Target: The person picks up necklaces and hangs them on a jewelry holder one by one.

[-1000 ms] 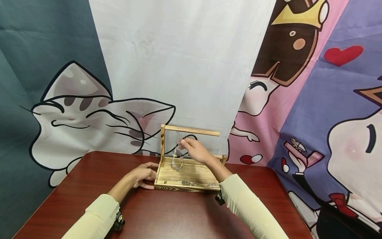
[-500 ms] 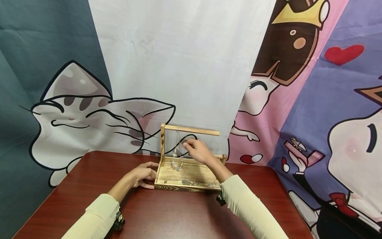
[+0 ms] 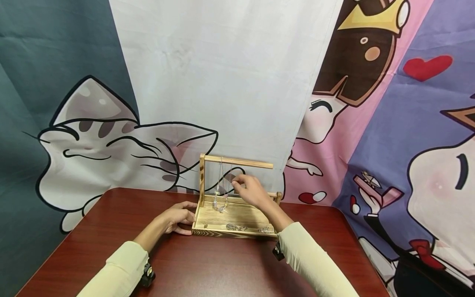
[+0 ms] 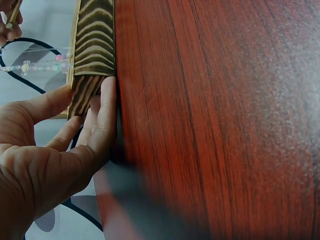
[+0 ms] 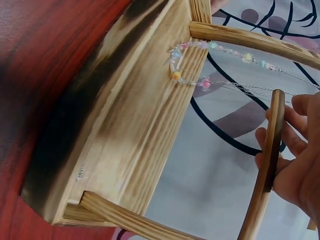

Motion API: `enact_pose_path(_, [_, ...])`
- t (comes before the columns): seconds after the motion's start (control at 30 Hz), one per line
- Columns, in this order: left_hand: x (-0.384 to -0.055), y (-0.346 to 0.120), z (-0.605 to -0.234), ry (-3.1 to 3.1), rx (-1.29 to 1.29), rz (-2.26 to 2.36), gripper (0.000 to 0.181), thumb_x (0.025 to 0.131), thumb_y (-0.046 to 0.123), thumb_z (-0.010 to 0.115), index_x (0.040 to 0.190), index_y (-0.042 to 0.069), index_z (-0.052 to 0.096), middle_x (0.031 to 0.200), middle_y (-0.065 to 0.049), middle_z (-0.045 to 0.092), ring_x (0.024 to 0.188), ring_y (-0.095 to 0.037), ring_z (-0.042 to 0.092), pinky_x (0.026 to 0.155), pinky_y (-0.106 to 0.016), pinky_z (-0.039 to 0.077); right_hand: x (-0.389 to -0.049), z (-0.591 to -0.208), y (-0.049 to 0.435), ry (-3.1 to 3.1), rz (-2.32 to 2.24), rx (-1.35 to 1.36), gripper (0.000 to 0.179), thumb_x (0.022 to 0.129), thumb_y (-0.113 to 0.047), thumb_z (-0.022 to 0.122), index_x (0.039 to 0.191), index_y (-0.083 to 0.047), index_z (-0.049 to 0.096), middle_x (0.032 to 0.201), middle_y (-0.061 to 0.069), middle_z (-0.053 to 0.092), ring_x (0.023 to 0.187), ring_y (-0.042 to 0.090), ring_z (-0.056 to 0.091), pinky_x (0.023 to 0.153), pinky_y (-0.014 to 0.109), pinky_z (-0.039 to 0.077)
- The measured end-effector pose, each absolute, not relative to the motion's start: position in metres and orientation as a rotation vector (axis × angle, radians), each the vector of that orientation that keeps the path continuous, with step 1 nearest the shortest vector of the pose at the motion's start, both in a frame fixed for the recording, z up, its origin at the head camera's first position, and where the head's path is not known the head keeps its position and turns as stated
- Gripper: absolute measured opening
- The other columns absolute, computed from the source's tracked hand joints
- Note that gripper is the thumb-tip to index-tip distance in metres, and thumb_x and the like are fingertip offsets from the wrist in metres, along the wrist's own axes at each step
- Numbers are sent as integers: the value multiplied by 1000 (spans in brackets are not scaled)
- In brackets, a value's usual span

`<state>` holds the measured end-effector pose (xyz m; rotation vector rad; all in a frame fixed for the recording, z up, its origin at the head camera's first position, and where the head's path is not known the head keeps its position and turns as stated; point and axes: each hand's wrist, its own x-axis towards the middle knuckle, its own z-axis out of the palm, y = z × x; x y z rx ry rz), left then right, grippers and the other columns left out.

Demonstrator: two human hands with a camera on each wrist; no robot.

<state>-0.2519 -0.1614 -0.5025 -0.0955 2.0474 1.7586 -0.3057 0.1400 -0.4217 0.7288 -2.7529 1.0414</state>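
Note:
A wooden jewelry stand (image 3: 237, 211) has a shallow tray, a tall left post with a top bar, and a lower bar (image 5: 263, 175) with a free end. From the top bar hangs a beaded necklace (image 3: 220, 205), its pastel beads dipping toward the tray floor. My left hand (image 4: 55, 145) grips the tray's front left corner, thumb at the upper edge and fingers along the side. Just right of the necklace chain, my right hand (image 3: 251, 191) is loosely curled with nothing showing between its fingers. In the right wrist view the lower bar crosses in front of its fingers.
Small silvery jewelry pieces (image 3: 236, 227) lie along the tray's front edge, with more at its right end. The stand is on a reddish-brown table (image 3: 208, 264), in front of a cartoon-printed cloth (image 3: 230, 82).
My right hand has drawn off to the right, its fingertips coming away from the necklace, which keeps hanging from the top bar. My left hand has stayed at the tray's corner.

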Motion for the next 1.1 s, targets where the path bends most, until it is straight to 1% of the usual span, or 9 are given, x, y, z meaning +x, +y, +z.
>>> enact_pose_path(0.17, [-253, -162, -503, 2051, -93, 1756, 74, 94, -7, 62, 165, 0, 41, 131, -27, 73, 103, -26, 77, 81, -52, 72, -300, -424, 143, -2660, 1044, 709, 29, 113, -26, 62, 128, -10, 80, 128, 10, 82, 125, 32, 76, 112, 55, 61])
enact_pose_path(0.33, [-252, -161, -504, 2051, -96, 1753, 74, 94, -7, 62, 164, 0, 42, 132, -27, 72, 105, -26, 78, 81, -52, 72, -291, -427, 145, -2592, 1057, 735, 27, 112, -23, 64, 129, -11, 81, 127, 9, 82, 125, 31, 75, 112, 55, 60])
enact_pose_path(0.47, [-252, -162, -504, 2049, -100, 1758, 74, 94, -7, 62, 164, 0, 42, 132, -27, 72, 104, -26, 77, 80, -51, 72, -284, -428, 144, -2541, 1055, 793, 26, 111, -20, 65, 129, -9, 81, 127, 9, 82, 125, 32, 75, 113, 56, 60])
enact_pose_path(0.67, [-252, -163, -505, 2046, -102, 1760, 74, 95, -7, 62, 165, 0, 41, 133, -27, 71, 104, -26, 77, 81, -52, 72, -271, -429, 140, -2515, 1017, 888, 25, 111, -19, 66, 129, -13, 81, 131, 8, 81, 128, 29, 75, 111, 52, 62])
enact_pose_path(0.83, [-252, -163, -505, 2047, -101, 1759, 74, 94, -7, 62, 165, 0, 41, 133, -27, 70, 104, -26, 77, 81, -52, 72, -259, -429, 134, -2472, 996, 1000, 23, 110, -16, 68, 128, -11, 81, 128, 7, 82, 126, 28, 77, 111, 51, 63])
enact_pose_path(1.0, [-252, -163, -505, 2043, -102, 1764, 74, 94, -7, 62, 165, 0, 42, 133, -27, 70, 103, -26, 77, 81, -52, 72, -251, -437, 130, -2471, 965, 1060, 23, 110, -16, 68, 130, -12, 81, 129, 6, 82, 127, 26, 77, 112, 50, 63])
enact_pose_path(1.1, [-252, -162, -504, 2040, -101, 1764, 74, 94, -7, 62, 165, 0, 42, 134, -28, 70, 105, -27, 77, 81, -52, 72, -248, -444, 130, -2473, 953, 1082, 25, 110, -16, 68, 131, -13, 81, 130, 7, 82, 127, 26, 77, 111, 49, 64])
